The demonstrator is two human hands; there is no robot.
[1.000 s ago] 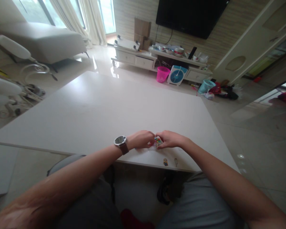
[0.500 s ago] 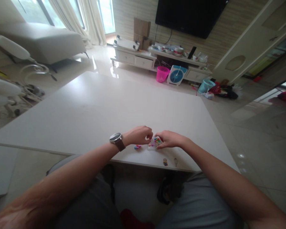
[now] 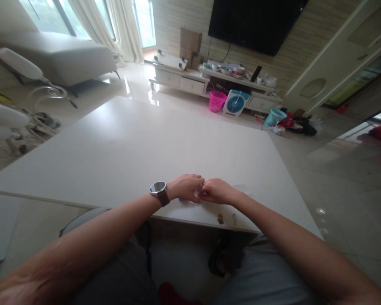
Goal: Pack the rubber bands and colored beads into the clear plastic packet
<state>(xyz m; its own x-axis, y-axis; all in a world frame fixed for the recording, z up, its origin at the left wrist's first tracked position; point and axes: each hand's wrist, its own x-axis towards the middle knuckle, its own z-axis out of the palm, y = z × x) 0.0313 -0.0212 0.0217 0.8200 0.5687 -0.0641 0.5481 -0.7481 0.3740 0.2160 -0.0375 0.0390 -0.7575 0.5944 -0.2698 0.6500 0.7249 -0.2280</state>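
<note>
My left hand [image 3: 187, 186], with a watch [image 3: 158, 188] on its wrist, is closed at the table's near edge. Its fingertips meet those of my right hand [image 3: 218, 190], which is pinched shut. Between them shows a small pale, see-through thing [image 3: 197, 192]; its kind is too blurred to tell. Part of a clear plastic box [image 3: 241, 188] shows behind my right wrist. The colourful small pieces are mostly hidden by my left hand. Nearer the edge lie a small yellow and blue cartoon figure [image 3: 220, 218] and a small silvery, key-like piece [image 3: 234, 219].
The white table [image 3: 165, 140] stretches out ahead, its near edge just above my knees. Beyond it stand a pink basket [image 3: 217, 101], a blue fan [image 3: 235, 103] and a TV bench [image 3: 193, 84]. A turquoise basket [image 3: 274, 117] stands to the right.
The clear box with colourful pieces was between my hands; now a clear box shows behind my right wrist. My right hand has moved left and closed against my left fingertips.
</note>
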